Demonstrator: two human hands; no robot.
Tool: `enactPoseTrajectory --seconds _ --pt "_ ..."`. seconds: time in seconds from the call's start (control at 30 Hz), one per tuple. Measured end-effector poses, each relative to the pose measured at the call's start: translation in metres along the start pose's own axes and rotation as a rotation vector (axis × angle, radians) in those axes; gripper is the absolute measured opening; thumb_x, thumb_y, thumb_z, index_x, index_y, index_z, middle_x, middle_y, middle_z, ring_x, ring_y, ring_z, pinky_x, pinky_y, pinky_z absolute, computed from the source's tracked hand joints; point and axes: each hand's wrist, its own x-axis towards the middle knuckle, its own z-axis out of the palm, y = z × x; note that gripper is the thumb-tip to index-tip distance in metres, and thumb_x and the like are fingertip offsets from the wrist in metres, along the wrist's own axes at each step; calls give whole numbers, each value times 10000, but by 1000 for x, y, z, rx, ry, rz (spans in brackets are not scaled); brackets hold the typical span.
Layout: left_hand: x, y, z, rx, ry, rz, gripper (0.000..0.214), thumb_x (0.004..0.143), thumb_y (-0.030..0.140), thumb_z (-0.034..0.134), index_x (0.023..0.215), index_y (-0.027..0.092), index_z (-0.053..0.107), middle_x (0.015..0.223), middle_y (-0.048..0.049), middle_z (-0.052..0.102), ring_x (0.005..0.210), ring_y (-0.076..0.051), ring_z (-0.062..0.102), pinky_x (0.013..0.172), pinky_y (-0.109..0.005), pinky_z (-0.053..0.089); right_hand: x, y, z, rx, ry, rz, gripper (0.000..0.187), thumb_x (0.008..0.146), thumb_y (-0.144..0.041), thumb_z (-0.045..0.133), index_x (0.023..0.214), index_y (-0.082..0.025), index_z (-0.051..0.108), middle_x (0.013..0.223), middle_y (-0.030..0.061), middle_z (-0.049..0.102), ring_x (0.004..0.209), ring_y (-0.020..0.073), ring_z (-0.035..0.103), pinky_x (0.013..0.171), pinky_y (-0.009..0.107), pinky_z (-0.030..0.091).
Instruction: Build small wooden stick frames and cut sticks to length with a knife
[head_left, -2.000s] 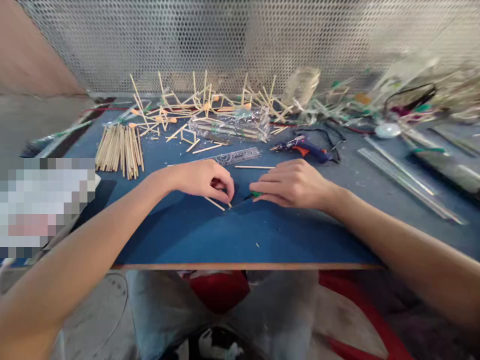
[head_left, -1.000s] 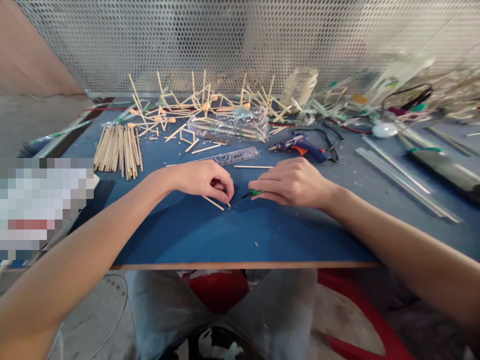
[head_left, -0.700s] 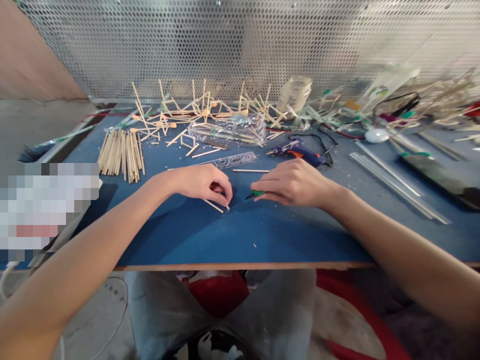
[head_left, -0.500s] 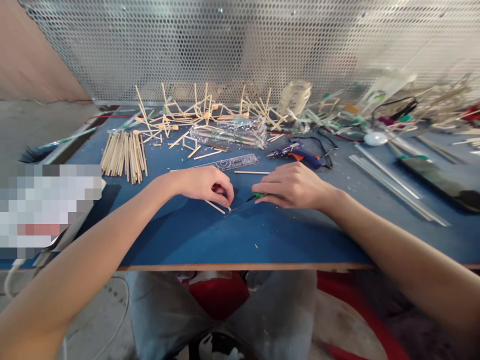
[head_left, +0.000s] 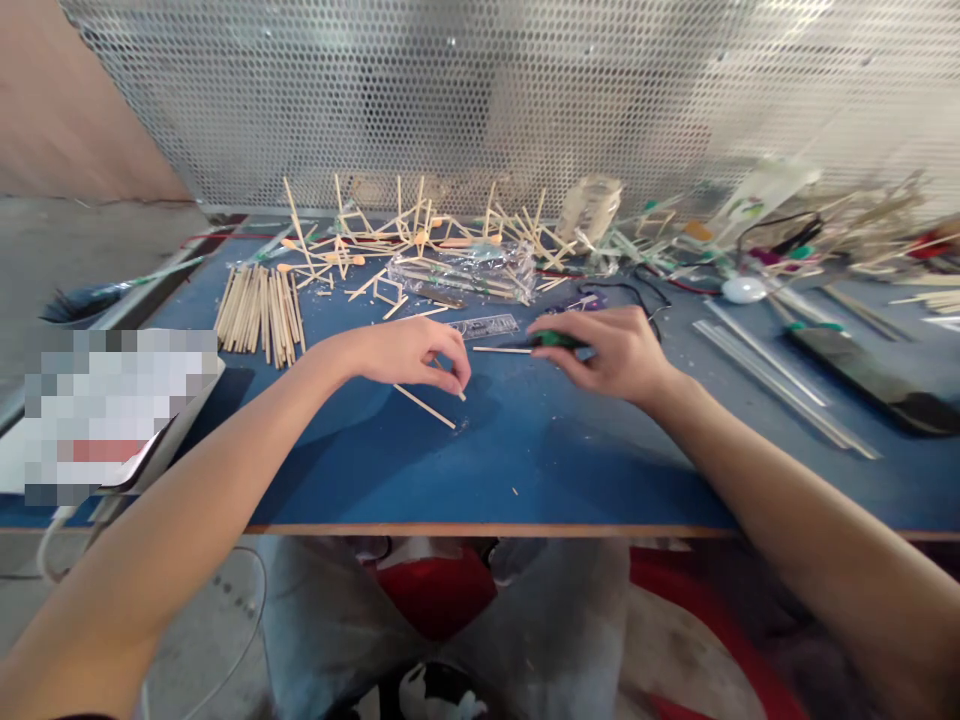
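My left hand is closed in a pinch on a thin wooden stick, whose tip shows below the fingertips. Just under it, a second wooden stick lies slanted on the blue table. My right hand is wrapped round a green-handled craft knife; its blade cannot be made out now. Beside the knife a short stick lies flat. A clear ruler rests behind the hands, and a purple glue gun is partly hidden behind my right hand.
A bundle of sticks lies at left, near a pixelated white item. Glued stick frames, a plastic packet and a jar stand along the back. Clear glue sticks and a phone are at right.
My right hand has drawn the knife away from the stick, back to the right and slightly up. My left hand has lifted a little with its stick, leaving the slanted stick more exposed.
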Motion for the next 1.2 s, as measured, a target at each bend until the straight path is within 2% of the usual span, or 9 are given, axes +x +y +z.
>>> enactPoseTrajectory --seconds 0.17,0.27,0.4,0.57,0.73,0.87,1.0,1.1,1.2 --pt "-13 9 -18 -105 224 -29 298 953 376 643 1201 237 729 1065 -44 761 886 -157 682 800 -288 483 18 10 -18 -121 198 325 313 982 -476 590 1113 -218 710 912 64 774 700 195 671 668 334 493" --pt "-16 14 -25 -99 317 5 315 968 378 611 1231 260 739 1096 -49 767 953 -176 694 812 -297 504 38 11 -20 -172 131 445 350 966 -489 592 1182 -227 678 880 70 752 753 239 666 716 384 483" --pt "-16 20 -30 -17 481 -7 267 940 370 627 1103 221 777 1040 -58 774 817 -161 688 725 -291 507 74 9 -7 -123 -43 462 371 960 -485 558 1205 -226 659 988 98 746 868 281 654 769 418 463" --pt "-16 17 -24 -169 768 19 221 905 354 639 1014 179 718 895 -60 779 846 -183 730 770 -309 548 123 16 26 -63 -152 674 479 1008 -467 450 1359 -186 613 1232 179 684 1131 357 593 923 497 438" --pt "-18 3 -11 -258 860 -56 253 876 413 663 949 173 691 822 -68 785 748 -161 710 744 -298 563 144 22 60 9 -304 674 417 917 -361 625 1264 -146 710 1198 198 699 1125 338 611 944 471 456" --pt "-26 -5 -4 -277 784 -61 293 862 436 681 939 158 727 781 -61 768 729 -158 702 719 -284 546 137 25 62 72 -377 589 395 908 -319 627 1257 -158 715 1261 150 700 1148 273 604 993 394 440" --pt "-37 -6 -6 -198 603 -107 317 844 462 707 935 164 767 760 -58 763 697 -155 683 669 -270 514 119 24 37 118 -457 560 394 965 -351 517 1216 -121 715 1194 153 724 1070 258 627 933 380 452" --pt "-43 -6 -8 -104 469 -169 339 838 503 710 910 182 793 726 -48 748 647 -145 645 614 -264 462 103 17 20 211 -670 518 278 799 -396 743 983 -191 783 941 64 772 851 217 661 764 322 477" --pt "-43 -5 -7 -30 195 -267 352 792 551 748 855 212 819 718 -39 747 632 -144 630 603 -266 422 92 5 14 244 -810 496 261 675 -381 839 865 -214 776 780 18 751 718 195 644 663 300 452"
